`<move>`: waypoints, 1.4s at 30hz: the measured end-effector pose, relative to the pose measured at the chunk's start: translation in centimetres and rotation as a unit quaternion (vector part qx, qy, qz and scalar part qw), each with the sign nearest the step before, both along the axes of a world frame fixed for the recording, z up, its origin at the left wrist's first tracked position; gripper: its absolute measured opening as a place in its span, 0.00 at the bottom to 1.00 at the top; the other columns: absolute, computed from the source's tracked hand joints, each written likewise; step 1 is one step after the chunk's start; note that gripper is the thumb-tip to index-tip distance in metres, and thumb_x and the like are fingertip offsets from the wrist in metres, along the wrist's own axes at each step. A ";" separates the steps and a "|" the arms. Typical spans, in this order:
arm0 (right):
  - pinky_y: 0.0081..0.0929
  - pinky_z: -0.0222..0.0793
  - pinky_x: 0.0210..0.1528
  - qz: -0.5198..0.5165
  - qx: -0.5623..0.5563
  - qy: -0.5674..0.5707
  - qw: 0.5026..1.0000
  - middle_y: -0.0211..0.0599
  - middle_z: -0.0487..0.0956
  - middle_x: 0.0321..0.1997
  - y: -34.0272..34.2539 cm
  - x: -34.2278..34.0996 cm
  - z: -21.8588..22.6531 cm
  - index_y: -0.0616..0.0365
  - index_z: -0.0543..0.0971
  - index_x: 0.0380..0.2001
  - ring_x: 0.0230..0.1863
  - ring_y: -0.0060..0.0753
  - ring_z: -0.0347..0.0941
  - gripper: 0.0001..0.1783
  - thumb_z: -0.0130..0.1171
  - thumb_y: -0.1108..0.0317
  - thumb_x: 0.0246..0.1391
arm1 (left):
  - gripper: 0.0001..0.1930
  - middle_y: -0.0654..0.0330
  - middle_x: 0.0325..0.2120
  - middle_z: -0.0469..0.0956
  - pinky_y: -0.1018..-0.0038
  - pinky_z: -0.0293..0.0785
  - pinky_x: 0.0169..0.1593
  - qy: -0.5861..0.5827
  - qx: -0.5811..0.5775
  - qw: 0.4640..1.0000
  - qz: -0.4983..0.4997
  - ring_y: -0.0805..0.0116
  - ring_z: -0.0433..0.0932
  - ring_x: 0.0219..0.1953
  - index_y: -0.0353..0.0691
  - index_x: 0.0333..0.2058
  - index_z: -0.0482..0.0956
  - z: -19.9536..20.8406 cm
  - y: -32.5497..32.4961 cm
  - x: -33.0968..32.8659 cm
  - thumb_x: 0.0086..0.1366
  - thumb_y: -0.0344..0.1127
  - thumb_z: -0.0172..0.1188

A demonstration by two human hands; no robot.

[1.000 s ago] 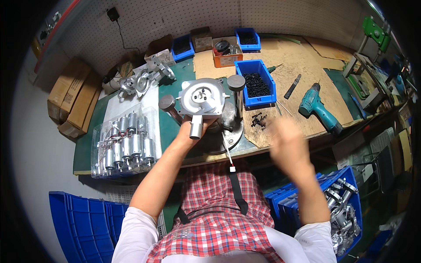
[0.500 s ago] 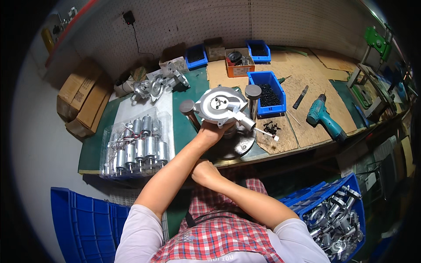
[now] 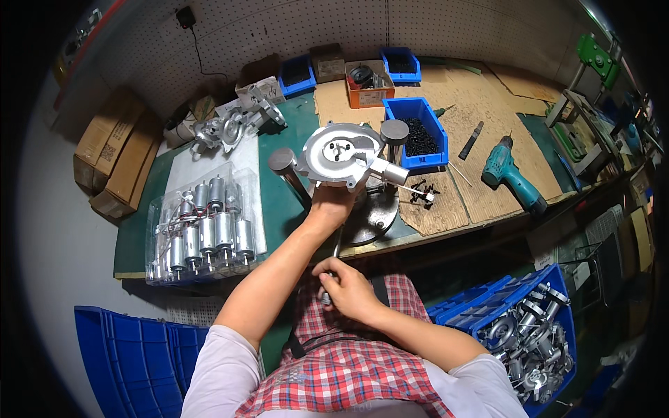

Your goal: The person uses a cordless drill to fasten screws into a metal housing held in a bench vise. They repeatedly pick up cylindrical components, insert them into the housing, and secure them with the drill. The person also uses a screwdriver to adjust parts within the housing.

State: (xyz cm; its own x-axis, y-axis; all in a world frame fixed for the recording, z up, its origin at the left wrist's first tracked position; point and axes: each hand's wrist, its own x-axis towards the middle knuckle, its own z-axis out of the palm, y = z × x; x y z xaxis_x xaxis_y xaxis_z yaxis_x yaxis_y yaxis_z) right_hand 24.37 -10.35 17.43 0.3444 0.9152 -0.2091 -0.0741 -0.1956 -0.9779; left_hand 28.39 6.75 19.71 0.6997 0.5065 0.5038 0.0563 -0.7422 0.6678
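A silvery round cast-metal housing (image 3: 334, 167), with a short side spout, sits face up between two round-topped metal posts (image 3: 282, 159) of a bench fixture. Three dark screw heads show around its centre. From below, my left hand (image 3: 332, 204) grips the housing's near side, its fingertips hidden beneath. Under the housing, the fixture's round steel base (image 3: 380, 221) rests at the bench edge. My right hand (image 3: 350, 287) is in front of the bench, fingers curled around a thin metal lever (image 3: 326, 298) slanting down from the fixture. A thin wire with a white connector (image 3: 410, 197) pokes out beside the spout.
Blue screw bin (image 3: 446, 150), loose black screws (image 3: 433, 188) and a teal power drill (image 3: 512, 174) lie to the right. Silver motors fill a clear tray (image 3: 150, 237) at left; more castings (image 3: 233, 129) stand behind. A blue crate (image 3: 481, 296) of metal assemblies stands low right.
The view has shifted slightly, moving the scene up and left. My right hand has moved a little right and its grip has loosened, showing the lever. My left hand keeps its hold.
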 end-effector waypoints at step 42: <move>0.33 0.72 0.35 -0.284 -0.090 -0.581 0.757 0.38 0.78 0.33 -12.4 38.1 4.9 0.57 0.69 0.56 0.30 0.35 0.76 0.24 0.59 0.69 0.56 | 0.19 0.55 0.44 0.81 0.69 0.73 0.55 0.008 -0.147 0.988 -0.042 0.67 0.79 0.49 0.36 0.54 0.72 9.8 -2.6 -13.6 0.65 0.28 0.58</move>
